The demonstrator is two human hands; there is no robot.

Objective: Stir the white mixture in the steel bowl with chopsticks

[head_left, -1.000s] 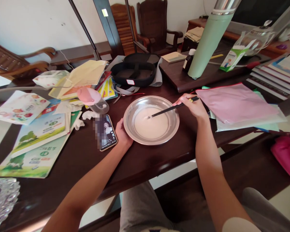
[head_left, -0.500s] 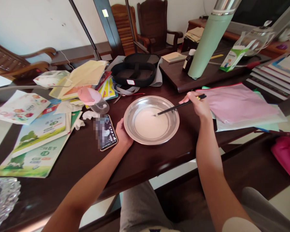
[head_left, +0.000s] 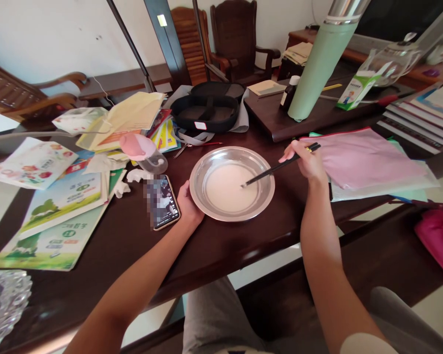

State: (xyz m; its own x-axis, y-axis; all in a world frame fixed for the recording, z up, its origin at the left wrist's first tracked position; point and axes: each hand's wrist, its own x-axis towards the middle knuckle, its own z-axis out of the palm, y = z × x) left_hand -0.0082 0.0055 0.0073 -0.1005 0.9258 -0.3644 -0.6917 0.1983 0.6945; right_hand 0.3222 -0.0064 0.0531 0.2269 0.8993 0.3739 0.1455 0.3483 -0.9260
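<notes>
On the upper booklet (head_left: 64, 196) to your left, you can make out large green characters that seem to read 语文; those on the lower booklet (head_left: 44, 250) are too blurred to be sure of. You also face print too small to read on the floral packet (head_left: 40, 164), the green-and-white carton (head_left: 357, 91), the black case's label (head_left: 200, 126) and your phone screen (head_left: 166, 201).

At frame centre a bowl (head_left: 201, 184) sits on the table (head_left: 225, 253), liquid (head_left: 227, 191) in it, chopsticks (head_left: 268, 173) slanting in from the right; a phone (head_left: 167, 204) lies left, a case (head_left: 217, 119) behind, a pouch (head_left: 369, 160) right, and perhaps a dish (head_left: 3, 305) lower left.
</notes>
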